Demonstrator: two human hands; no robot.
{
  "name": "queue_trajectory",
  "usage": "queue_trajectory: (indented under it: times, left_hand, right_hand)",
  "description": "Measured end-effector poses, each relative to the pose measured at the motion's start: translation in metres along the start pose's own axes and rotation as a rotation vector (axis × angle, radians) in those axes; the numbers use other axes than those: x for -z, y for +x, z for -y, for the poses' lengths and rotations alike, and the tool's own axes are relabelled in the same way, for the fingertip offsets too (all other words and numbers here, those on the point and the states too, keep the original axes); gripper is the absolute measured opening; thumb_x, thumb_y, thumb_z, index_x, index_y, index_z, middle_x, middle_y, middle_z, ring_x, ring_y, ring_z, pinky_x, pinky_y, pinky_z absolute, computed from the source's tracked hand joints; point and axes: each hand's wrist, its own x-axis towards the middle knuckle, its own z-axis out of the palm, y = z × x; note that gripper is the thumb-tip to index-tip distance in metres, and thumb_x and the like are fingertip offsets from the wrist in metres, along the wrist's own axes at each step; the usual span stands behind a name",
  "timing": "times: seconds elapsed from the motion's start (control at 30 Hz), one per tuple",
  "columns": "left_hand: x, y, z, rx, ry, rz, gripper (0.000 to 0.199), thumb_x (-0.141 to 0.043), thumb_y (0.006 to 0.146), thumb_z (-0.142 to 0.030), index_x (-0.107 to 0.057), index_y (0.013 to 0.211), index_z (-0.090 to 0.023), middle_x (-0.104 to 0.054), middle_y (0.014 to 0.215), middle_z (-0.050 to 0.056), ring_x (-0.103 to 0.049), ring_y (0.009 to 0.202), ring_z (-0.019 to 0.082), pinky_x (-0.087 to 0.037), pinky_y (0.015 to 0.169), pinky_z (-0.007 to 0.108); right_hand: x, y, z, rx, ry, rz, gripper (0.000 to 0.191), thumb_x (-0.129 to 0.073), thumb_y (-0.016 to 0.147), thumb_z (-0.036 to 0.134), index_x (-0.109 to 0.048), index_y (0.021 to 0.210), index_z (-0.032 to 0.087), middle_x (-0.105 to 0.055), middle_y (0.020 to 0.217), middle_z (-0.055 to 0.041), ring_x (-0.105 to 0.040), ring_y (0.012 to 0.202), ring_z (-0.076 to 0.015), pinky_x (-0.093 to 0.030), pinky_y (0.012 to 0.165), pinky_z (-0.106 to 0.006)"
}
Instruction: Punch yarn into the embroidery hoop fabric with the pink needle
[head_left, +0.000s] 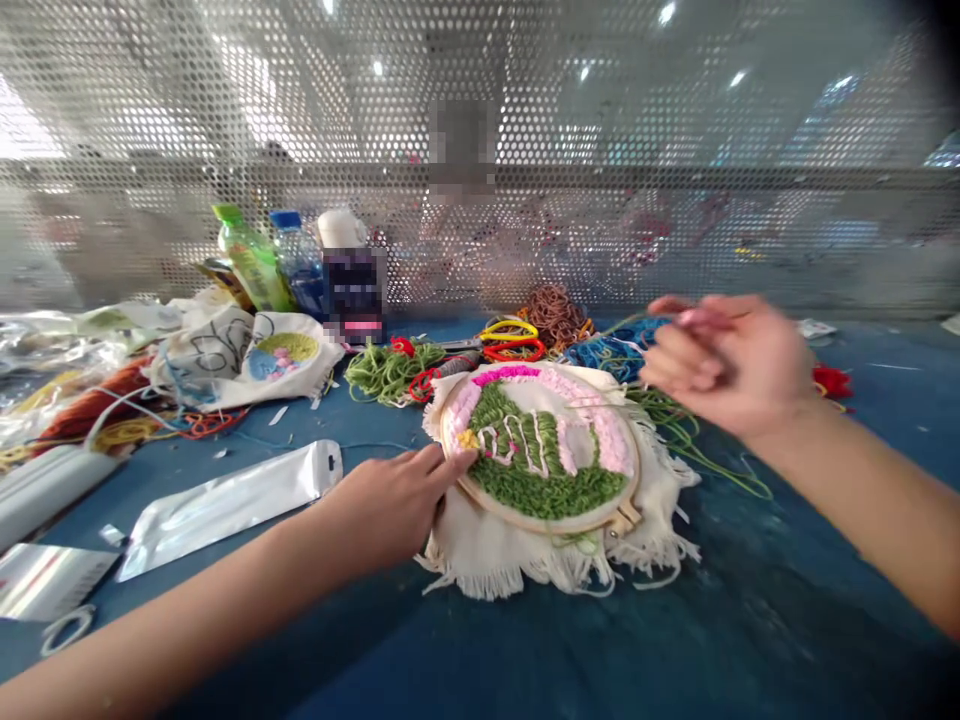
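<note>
Blue table (750,610): wooden embroidery hoop (540,447), green-pink yarn loops (540,480); left hand (386,505) open on rim (444,425); right hand (720,365) pinching pink strand (701,318).

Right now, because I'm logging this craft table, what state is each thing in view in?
Round wooden embroidery hoop: closed on the cloth, lying flat.
Fringed cream cloth: held in the hoop, tufted with green and pink yarn.
Left bare hand: fingers spread on the hoop's edge.
Right bare hand: raised, fingers pinched, blurred.
Silver foil pouch: lying flat.
Clear plastic bottle with blue cap: upright, capped.
</note>
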Motion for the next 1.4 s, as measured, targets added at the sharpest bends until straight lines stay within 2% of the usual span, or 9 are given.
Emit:
queue_trajectory:
  times: [0.17, 0.3, 0.5, 0.6, 0.7, 0.83, 0.97, 1.17, 1.4]
  left_hand:
    - [-0.011, 0.003, 0.000, 0.003, 0.050, 0.035, 0.057, -0.043, 0.087, -0.006, -0.039, 0.144, -0.016, -0.072, 0.103, 0.010, -0.072, 0.079, 0.024, -0.046, 0.052, 0.030]
    - [-0.010, 0.007, 0.001, 0.029, 0.200, -0.035, 0.054, -0.042, 0.089, -0.003, -0.045, 0.141, -0.018, -0.069, 0.093, 0.011, -0.068, 0.076, 0.027, -0.046, 0.054, 0.032]
    - [-0.007, 0.010, 0.018, 0.197, 0.090, -0.095, 0.042, -0.037, 0.093, -0.008, -0.052, 0.132, -0.012, -0.066, 0.106, 0.017, -0.067, 0.094, 0.029, -0.053, 0.070, 0.036]
    - [-0.006, 0.010, 0.030, 0.287, -0.048, -0.095, 0.033, -0.036, 0.098, -0.022, -0.064, 0.111, -0.010, -0.066, 0.105, 0.018, -0.068, 0.096, 0.029, -0.054, 0.083, 0.042]
    - [-0.008, 0.014, 0.037, 0.307, -0.204, -0.080, 0.039, -0.037, 0.099, -0.037, -0.066, 0.115, -0.017, -0.068, 0.106, 0.013, -0.070, 0.096, 0.024, -0.056, 0.085, 0.037]
    - [-0.009, 0.020, 0.039, 0.292, -0.343, -0.088, 0.037, -0.040, 0.099, -0.038, -0.069, 0.115, -0.022, -0.072, 0.098, 0.006, -0.070, 0.095, 0.020, -0.057, 0.085, 0.030]
    - [0.000, 0.014, 0.026, 0.349, -0.329, -0.208, 0.032, -0.043, 0.097, -0.031, -0.065, 0.113, -0.016, -0.066, 0.110, 0.012, -0.065, 0.102, 0.026, -0.054, 0.089, 0.041]
    - [0.003, 0.011, -0.030, -0.214, -0.069, -0.202, 0.044, -0.043, 0.094, -0.011, -0.048, 0.136, -0.026, -0.058, 0.129, 0.011, -0.059, 0.111, 0.028, -0.050, 0.090, 0.045]
    - [-0.006, 0.034, -0.050, -0.347, -0.072, -0.225, 0.027, -0.033, 0.101, -0.019, -0.059, 0.106, -0.017, -0.066, 0.109, 0.012, -0.062, 0.087, 0.028, -0.053, 0.072, 0.043]
  right_hand:
    - [0.082, 0.018, 0.034, 0.292, -0.098, -0.387, 0.020, -0.047, 0.070, 0.027, -0.063, 0.058, 0.028, -0.021, 0.035, 0.0023, -0.019, 0.035, -0.0087, -0.016, 0.048, -0.037]
    - [0.117, 0.014, 0.041, 0.464, -0.289, -0.425, 0.019, -0.057, 0.064, 0.032, -0.055, 0.046, 0.034, -0.018, 0.036, 0.0003, -0.015, 0.039, -0.0140, -0.015, 0.051, -0.037]
    - [0.074, 0.010, 0.029, 0.415, -0.212, -0.255, 0.020, -0.054, 0.075, 0.032, -0.053, 0.055, 0.034, -0.019, 0.039, 0.0029, -0.009, 0.043, -0.0157, -0.017, 0.053, -0.037]
    - [0.041, 0.016, -0.001, 0.314, -0.091, -0.142, 0.015, -0.050, 0.074, 0.029, -0.051, 0.059, 0.028, -0.021, 0.038, 0.0049, -0.011, 0.042, -0.0145, -0.016, 0.050, -0.032]
    - [0.017, 0.022, -0.041, 0.112, 0.010, -0.001, 0.017, -0.046, 0.078, 0.028, -0.053, 0.063, 0.024, -0.023, 0.035, 0.0065, -0.014, 0.038, -0.0134, -0.018, 0.047, -0.030]
    - [0.003, 0.023, -0.080, -0.019, 0.070, 0.101, 0.019, -0.048, 0.077, 0.029, -0.053, 0.061, 0.021, -0.023, 0.030, 0.0082, -0.016, 0.031, -0.0103, -0.020, 0.042, -0.027]
    - [0.001, 0.023, -0.089, -0.009, 0.089, 0.120, 0.018, -0.051, 0.074, 0.032, -0.052, 0.060, 0.020, -0.023, 0.029, 0.0089, -0.020, 0.028, -0.0090, -0.024, 0.040, -0.025]
    - [0.002, 0.022, -0.088, -0.010, 0.117, 0.142, 0.019, -0.053, 0.075, 0.031, -0.054, 0.060, 0.019, -0.026, 0.029, 0.0085, -0.021, 0.028, -0.0076, -0.026, 0.038, -0.023]
    - [0.006, 0.025, -0.083, -0.161, 0.048, 0.188, 0.032, -0.055, 0.081, 0.043, -0.053, 0.061, 0.019, -0.023, 0.029, 0.0099, -0.020, 0.027, -0.0061, -0.028, 0.034, -0.019]
